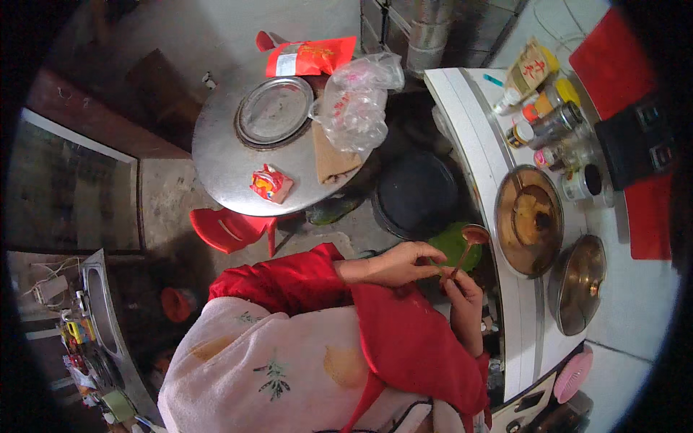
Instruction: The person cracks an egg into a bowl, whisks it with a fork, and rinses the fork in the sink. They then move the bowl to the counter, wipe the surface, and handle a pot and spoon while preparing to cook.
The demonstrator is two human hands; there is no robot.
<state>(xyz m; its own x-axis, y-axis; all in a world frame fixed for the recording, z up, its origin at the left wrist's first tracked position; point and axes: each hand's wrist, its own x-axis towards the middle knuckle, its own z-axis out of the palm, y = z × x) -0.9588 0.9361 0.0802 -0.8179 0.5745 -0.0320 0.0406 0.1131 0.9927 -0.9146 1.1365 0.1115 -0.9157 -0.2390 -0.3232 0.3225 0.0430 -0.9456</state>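
My right hand (464,299) grips the thin handle of a ladle (466,250), its small reddish-brown bowl pointing up and away from me. My left hand (398,263) reaches across from the left, its thumb and fingertips beside the ladle's handle. Something small and green shows at those fingertips; whether they hold it is unclear. Below the ladle is a green plastic basin (472,256), partly covered by the hands and ladle. To the right, on the white counter (522,325), sits a round metal pan (503,238) containing brown liquid and yellowish food.
A metal lid (578,292) leans beside the pan. Seasoning jars and bottles (557,124) line the counter's back. A black bucket (414,195) stands on the floor ahead. A round metal table (222,157) carries a tray (276,108), plastic bags (352,103) and a cloth (333,157). Red chair (233,230) beside it.
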